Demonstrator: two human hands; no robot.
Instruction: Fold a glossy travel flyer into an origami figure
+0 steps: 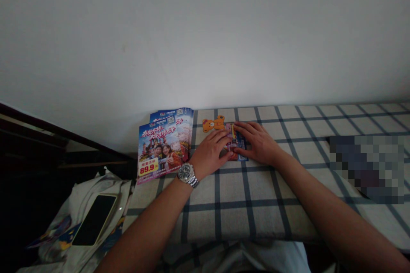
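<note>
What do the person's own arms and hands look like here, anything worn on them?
The left hand and right hand are bare: no gloves, no rings that I can make out. Both forearms are uncovered, with no sleeves in view. The left wrist wears a watch with a silvery metal link band and a dark round dial.

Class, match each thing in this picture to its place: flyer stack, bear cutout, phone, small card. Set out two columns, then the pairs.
Things:
1 flyer stack
2 orange bear cutout
3 phone
4 small card

Places:
A under the left hand and right hand
B on the white cloth, lower left
C by the wall, left of both hands
D on the checked cloth, just beyond the left fingertips

Pairs: 1-C; 2-D; 3-B; 4-A
</note>
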